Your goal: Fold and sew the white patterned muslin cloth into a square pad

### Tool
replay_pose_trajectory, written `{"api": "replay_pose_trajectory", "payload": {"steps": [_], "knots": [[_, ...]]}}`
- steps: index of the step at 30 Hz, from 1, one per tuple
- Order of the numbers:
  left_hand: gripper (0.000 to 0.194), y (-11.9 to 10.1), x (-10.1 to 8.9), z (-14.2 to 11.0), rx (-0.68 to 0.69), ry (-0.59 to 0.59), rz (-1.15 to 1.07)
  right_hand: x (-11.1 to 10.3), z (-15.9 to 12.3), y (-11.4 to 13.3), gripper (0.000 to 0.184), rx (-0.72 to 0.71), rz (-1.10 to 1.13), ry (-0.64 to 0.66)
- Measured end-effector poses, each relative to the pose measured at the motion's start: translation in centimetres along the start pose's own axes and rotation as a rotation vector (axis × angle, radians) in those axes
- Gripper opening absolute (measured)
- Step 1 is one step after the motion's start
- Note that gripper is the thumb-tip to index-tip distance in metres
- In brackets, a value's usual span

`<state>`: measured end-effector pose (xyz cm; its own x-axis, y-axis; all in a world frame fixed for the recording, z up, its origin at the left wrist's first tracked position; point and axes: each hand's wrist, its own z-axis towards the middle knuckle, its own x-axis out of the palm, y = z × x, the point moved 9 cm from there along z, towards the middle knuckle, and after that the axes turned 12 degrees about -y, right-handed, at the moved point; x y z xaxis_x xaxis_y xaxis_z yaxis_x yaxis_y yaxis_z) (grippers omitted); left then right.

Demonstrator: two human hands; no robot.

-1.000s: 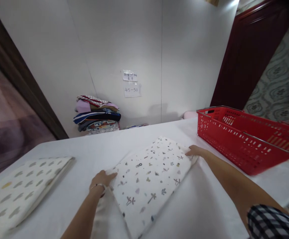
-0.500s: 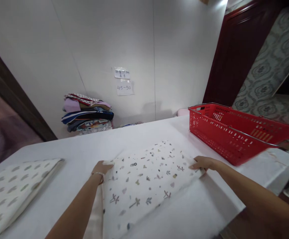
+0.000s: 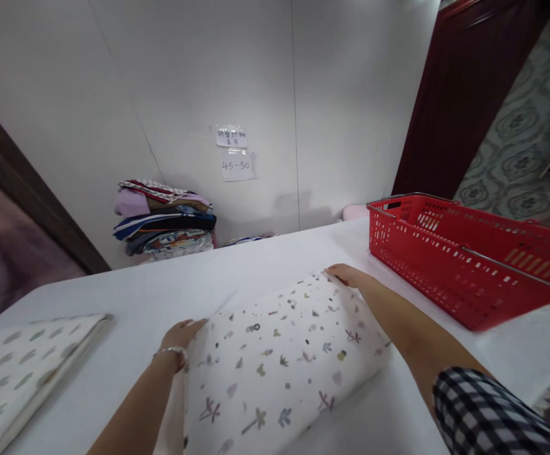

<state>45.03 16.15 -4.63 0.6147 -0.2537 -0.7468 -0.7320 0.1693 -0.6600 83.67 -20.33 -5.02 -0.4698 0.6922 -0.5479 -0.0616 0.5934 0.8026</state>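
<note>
A folded white cloth (image 3: 275,354), printed with small palm trees, leaves and dots, lies on the white table (image 3: 127,366) in front of me. At its far left corner, my left hand (image 3: 183,335) is closed on the edge, with the fingertips partly hidden by the fabric. My right hand (image 3: 345,275) pinches the far right corner, and the forearm crosses beside the cloth's right side. The cloth's near right edge stands slightly off the table.
Another folded cloth (image 3: 28,360) with grey cloud-like shapes lies at the left. A red plastic basket (image 3: 426,272) with metal handles stands at the right. Beyond the table's far edge, a pile of folded fabrics (image 3: 165,221) rests against the white wall (image 3: 350,114).
My right hand has moved from the cloth's right side to its far right corner. The left hand has shifted slightly left and nearer, still at its corner.
</note>
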Motion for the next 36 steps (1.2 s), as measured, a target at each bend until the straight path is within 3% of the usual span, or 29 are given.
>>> {"api": "replay_pose_trajectory", "payload": {"steps": [3, 7, 11, 14, 16, 19, 23, 26, 28, 31, 34, 36], "knots": [[0.053, 1.2, 1.2, -1.0, -0.234, 0.191, -0.264, 1.1, 1.5, 0.1, 0.042, 0.041, 0.151, 0.037], [0.055, 1.7, 1.6, -1.6, -0.322, 0.265, -0.471, 1.3, 2.2, 0.0, 0.057, 0.036, 0.299, 0.036], [0.052, 2.2, 0.9, -0.9, -0.232, 0.189, -0.491, 0.6, 1.8, 1.0, 0.055, -0.08, 0.415, 0.007], [0.044, 1.2, -0.6, -0.1, -0.014, 0.058, -0.193, -0.2, 0.9, 2.2, 0.054, -0.204, 0.469, -0.036], [0.044, -0.9, -1.4, -0.2, 0.167, -0.037, 0.041, -0.5, -0.1, 3.0, 0.054, -0.27, 0.493, -0.06], [0.044, -6.7, -1.0, -2.4, 0.464, -0.146, 0.174, -0.7, -2.7, 4.1, 0.055, -0.375, 0.504, -0.08], [0.04, -17.1, 4.3, -10.1, 0.89, 0.001, -0.049, -0.3, -7.2, 6.0, 0.052, -0.551, 0.445, -0.059], [0.047, -23.3, 9.3, -16.3, 1.085, 0.175, -0.219, 0.3, -9.4, 6.7, 0.051, -0.604, 0.441, -0.011], [0.048, -26.1, 11.9, -18.8, 1.099, 0.254, -0.312, 0.3, -9.9, 6.9, 0.05, -0.623, 0.465, 0.002], [0.026, -27.7, 14.4, -19.4, 0.963, 0.291, -0.347, 0.2, -9.6, 6.5, 0.054, -0.594, 0.527, 0.052], [0.01, -27.6, 15.0, -18.9, 0.891, 0.266, -0.336, -0.2, -8.6, 5.3, 0.061, -0.469, 0.568, 0.104], [0.007, -27.3, 14.8, -18.8, 0.899, 0.254, -0.344, -0.8, -7.6, 4.1, 0.056, -0.365, 0.521, 0.074]]}}
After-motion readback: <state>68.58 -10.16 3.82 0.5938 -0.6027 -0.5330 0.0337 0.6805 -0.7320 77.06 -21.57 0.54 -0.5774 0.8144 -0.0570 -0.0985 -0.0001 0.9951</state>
